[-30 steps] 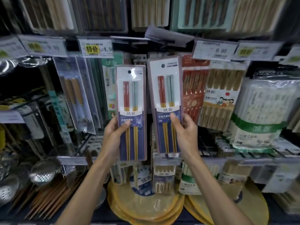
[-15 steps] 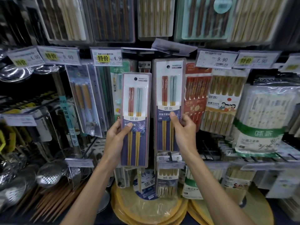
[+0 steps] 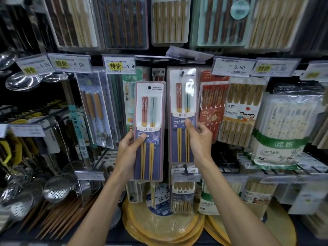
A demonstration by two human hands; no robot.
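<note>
Left pack (image 3: 149, 110) of chopsticks stands upright in your left hand (image 3: 128, 150), thumb across its front and fingers curled behind, out in front of the shelf. Right pack (image 3: 182, 96) sits higher, just beside it, with its top up at the rack. Your right hand (image 3: 199, 139) pinches its middle, next to a red pack (image 3: 211, 112).

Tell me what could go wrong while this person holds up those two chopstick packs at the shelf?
1. The right hand pinches the right pack at mid-height, so its top, with the hanging hole, could wobble against the red pack beside it.
2. The left hand grips the left pack by one edge only; it may slip and fall onto the round mats below.
</note>
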